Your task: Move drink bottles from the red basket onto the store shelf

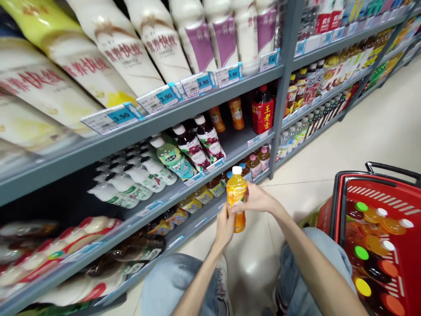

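An orange juice bottle [237, 193] with a white cap stands upright between my two hands, in front of the shelves. My left hand [225, 226] is closed around its lower left side. On its right side, my right hand [258, 197] has its fingers wrapped around the middle, partly over the label. Behind the bottle, on the shelf at left, two dark grape juice bottles [210, 139] with white caps lean beside a green-labelled bottle [174, 158].
A red shopping basket [409, 245] at my right holds several drink bottles with coloured caps. Grey shelving [197, 112] with price tags runs along the left, with large white bottles [158, 39] on the upper shelf. More orange bottles [236, 113] sit deeper in. My bent knees frame the tiled floor [251, 250].
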Available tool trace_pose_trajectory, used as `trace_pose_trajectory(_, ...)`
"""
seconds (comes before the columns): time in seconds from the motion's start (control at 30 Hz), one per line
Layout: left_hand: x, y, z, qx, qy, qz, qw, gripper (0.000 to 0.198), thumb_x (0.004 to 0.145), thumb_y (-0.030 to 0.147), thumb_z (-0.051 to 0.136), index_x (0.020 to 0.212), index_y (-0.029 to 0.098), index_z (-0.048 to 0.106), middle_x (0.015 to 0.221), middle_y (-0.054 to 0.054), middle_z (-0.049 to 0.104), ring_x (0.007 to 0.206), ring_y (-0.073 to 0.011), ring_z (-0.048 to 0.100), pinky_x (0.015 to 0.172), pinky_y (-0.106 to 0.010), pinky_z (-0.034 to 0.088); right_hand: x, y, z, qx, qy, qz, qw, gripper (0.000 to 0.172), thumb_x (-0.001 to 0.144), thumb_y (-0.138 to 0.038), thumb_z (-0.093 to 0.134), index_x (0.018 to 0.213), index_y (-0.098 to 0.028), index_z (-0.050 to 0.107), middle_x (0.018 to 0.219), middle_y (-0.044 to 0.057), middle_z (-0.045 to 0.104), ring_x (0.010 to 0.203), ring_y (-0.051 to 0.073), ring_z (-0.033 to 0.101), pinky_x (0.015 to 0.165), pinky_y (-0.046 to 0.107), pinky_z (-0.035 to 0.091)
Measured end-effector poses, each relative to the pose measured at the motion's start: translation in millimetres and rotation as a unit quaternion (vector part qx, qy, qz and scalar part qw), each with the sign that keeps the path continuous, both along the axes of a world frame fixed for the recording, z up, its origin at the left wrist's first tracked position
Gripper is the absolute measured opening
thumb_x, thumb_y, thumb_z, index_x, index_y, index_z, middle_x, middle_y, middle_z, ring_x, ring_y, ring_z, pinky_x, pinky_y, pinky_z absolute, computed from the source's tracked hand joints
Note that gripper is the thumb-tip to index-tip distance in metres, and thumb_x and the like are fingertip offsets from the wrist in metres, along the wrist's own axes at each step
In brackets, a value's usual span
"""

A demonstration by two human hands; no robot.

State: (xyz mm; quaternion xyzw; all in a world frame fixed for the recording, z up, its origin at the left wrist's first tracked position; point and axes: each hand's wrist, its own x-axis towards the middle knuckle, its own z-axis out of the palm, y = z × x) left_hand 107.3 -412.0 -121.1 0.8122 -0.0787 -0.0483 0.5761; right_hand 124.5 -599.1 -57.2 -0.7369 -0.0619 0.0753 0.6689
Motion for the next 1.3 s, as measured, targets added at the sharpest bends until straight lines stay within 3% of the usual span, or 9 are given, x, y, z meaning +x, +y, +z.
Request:
trace_pose_trajectory(0.13,2.2,9.8,1.9,0.064,-0.044,-0.031,0.997,0.065,0.092,0.077,0.044,0.109,0.017,0.063,0.106,-0.013,0.074,0.096,-0.0287,0.069,0.087,-0.038,0.051,1.3,13.0,11.2,-0.117,-0.041,-0.030,0.992,0.054,0.058,-0.041,0.091,0.101,-0.020,0.069,0.097,0.004,0.075,0.087,0.024,0.070,0.077,0.033,0.052)
trace_pose_trajectory(0.27,5.8,14.9,16.5,0.116,-0.065,-0.068,0.989,0.057,0.091,0.068,0.055,0.116,0.017,0.063,0.118,-0.016,0.071,0.110,-0.0312,0.068,0.100,-0.045,0.051,-0.8,17.2,17.1,-0.231,-0.055,-0.069,0.969,0.056,0.059,-0.045,0.089,0.102,-0.019,0.066,0.096,0.009,0.076,0.088,0.030,0.072,0.076,0.035,0.049)
trace_pose_trajectory(0.43,24.9,11.7,70.8,0.110,-0.161,-0.083,0.977,0.094,0.089,0.044,0.071,0.162,0.031,0.012,0.156,-0.016,0.044,0.139,-0.0277,0.053,0.111,-0.047,0.049,-2.5,9.8,10.6,-0.356,-0.064,-0.101,0.927,0.055,0.072,-0.035,0.082,0.120,-0.019,0.062,0.105,0.013,0.076,0.102,0.033,0.072,0.083,0.036,0.050)
trace_pose_trajectory(0.5,35.9,2.2,99.3,0.145,-0.174,-0.150,0.962,0.083,0.090,0.042,0.070,0.159,0.031,0.025,0.155,-0.014,0.045,0.136,-0.0269,0.055,0.107,-0.045,0.054,-2.6,6.9,8.3,-0.375,-0.053,-0.129,0.916,0.052,0.081,-0.034,0.075,0.127,-0.018,0.059,0.108,0.015,0.075,0.104,0.033,0.071,0.084,0.036,0.049)
trace_pose_trajectory(0.57,48.0,-11.9,123.4,0.223,-0.199,-0.215,0.930,0.066,0.088,0.044,0.072,0.148,0.028,0.047,0.148,-0.012,0.052,0.132,-0.0280,0.057,0.102,-0.043,0.057,-2.2,5.3,8.8,-0.380,-0.046,-0.152,0.911,0.052,0.086,-0.033,0.071,0.133,-0.017,0.055,0.109,0.018,0.074,0.103,0.035,0.071,0.082,0.038,0.050)
trace_pose_trajectory(0.7,69.1,-41.2,148.9,0.332,-0.303,-0.236,0.861,0.048,0.086,0.048,0.074,0.123,0.022,0.062,0.123,-0.011,0.064,0.116,-0.0282,0.063,0.100,-0.045,0.054,-0.9,2.1,17.0,-0.358,-0.057,-0.183,0.914,0.048,0.087,-0.026,0.068,0.132,-0.016,0.054,0.109,0.019,0.074,0.101,0.037,0.072,0.081,0.040,0.049)
trace_pose_trajectory(0.87,81.4,-60.6,174.0,0.386,-0.360,-0.269,0.806,0.041,0.084,0.051,0.074,0.108,0.020,0.064,0.108,-0.009,0.063,0.099,-0.0248,0.063,0.087,-0.038,0.055,-3.2,-2.0,28.5,-0.296,-0.067,-0.239,0.922,0.044,0.088,-0.026,0.064,0.131,-0.019,0.054,0.114,0.015,0.075,0.100,0.034,0.073,0.081,0.038,0.049)
trace_pose_trajectory(1.03,102.0,-72.8,215.0,0.393,-0.402,-0.255,0.787,0.043,0.084,0.053,0.073,0.110,0.019,0.065,0.110,-0.009,0.063,0.097,-0.0236,0.063,0.083,-0.036,0.056,-4.6,-3.5,33.2,-0.200,-0.083,-0.326,0.920,0.058,0.092,-0.035,0.062,0.145,-0.021,0.041,0.137,0.011,0.065,0.121,0.030,0.065,0.090,0.038,0.050)
trace_pose_trajectory(1.3,152.1,-98.9,249.2,0.454,-0.495,-0.197,0.714,0.043,0.084,0.044,0.074,0.117,0.019,0.066,0.117,-0.011,0.060,0.109,-0.0286,0.059,0.094,-0.041,0.052,-2.1,-4.5,33.1,-0.220,-0.034,-0.268,0.937,0.035,0.095,-0.034,0.057,0.128,-0.021,0.059,0.129,0.008,0.065,0.114,0.028,0.066,0.087,0.037,0.050)
